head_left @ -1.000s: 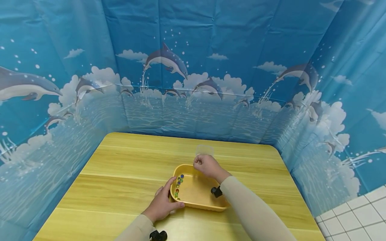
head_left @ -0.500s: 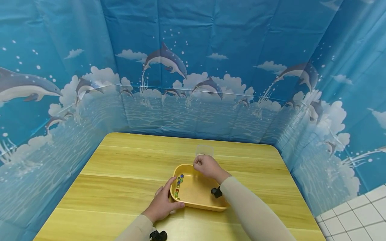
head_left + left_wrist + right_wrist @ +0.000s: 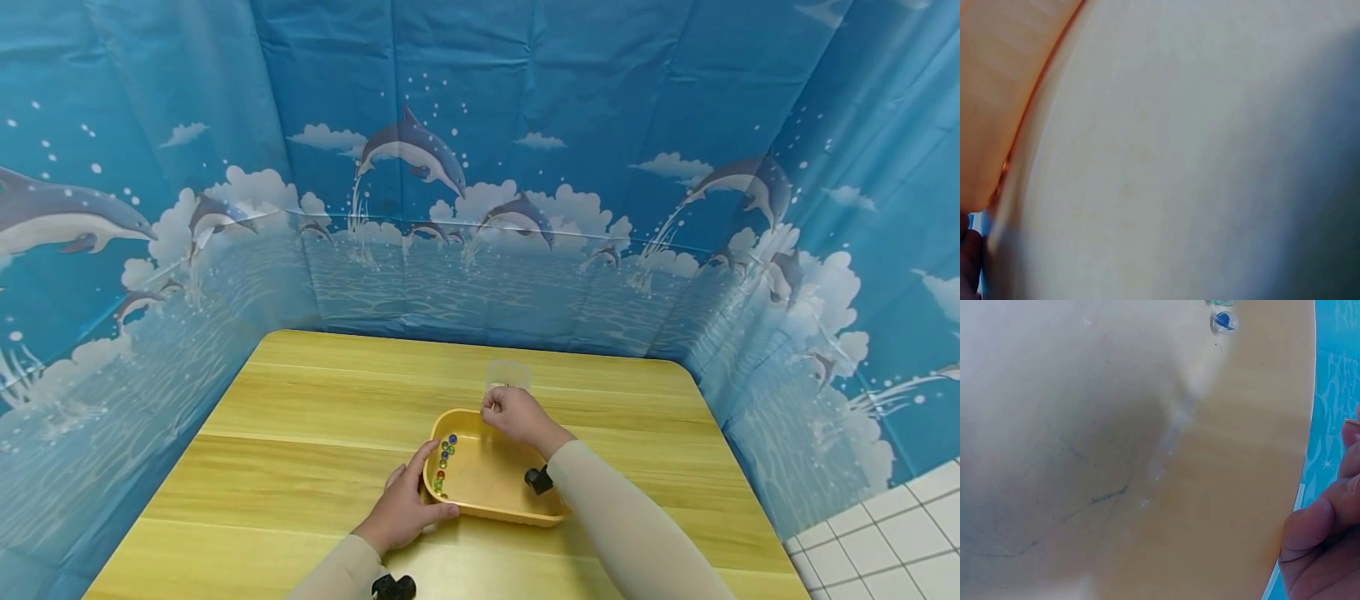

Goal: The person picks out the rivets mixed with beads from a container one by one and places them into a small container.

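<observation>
A yellow plastic basin [image 3: 487, 475] stands on the table, seen as a pale orange wall [image 3: 1004, 75] in the left wrist view. Its left front corner is gripped by my left hand [image 3: 405, 504], thumb along the front rim and fingers at the left side. Glass marbles [image 3: 443, 463] lie in a line along its left inner wall. Past the far rim, my right hand [image 3: 517, 414] has its fingers curled close together. A thin copper-coloured thing [image 3: 1352, 422] shows at its fingertips, mostly cut off by the frame. Just behind, a clear plastic box [image 3: 508, 372] is partly hidden by that hand.
The wooden table [image 3: 300, 433] has rounded back corners. A blue dolphin-print curtain [image 3: 480, 167] hangs round its back and sides. White floor tiles [image 3: 892, 533] show at lower right. The right forearm [image 3: 622, 517] crosses over the basin's right side.
Behind the right hand, a small dark spot now shows at the front of the clear box. Both hands, the basin and the marbles stay practically where they were.
</observation>
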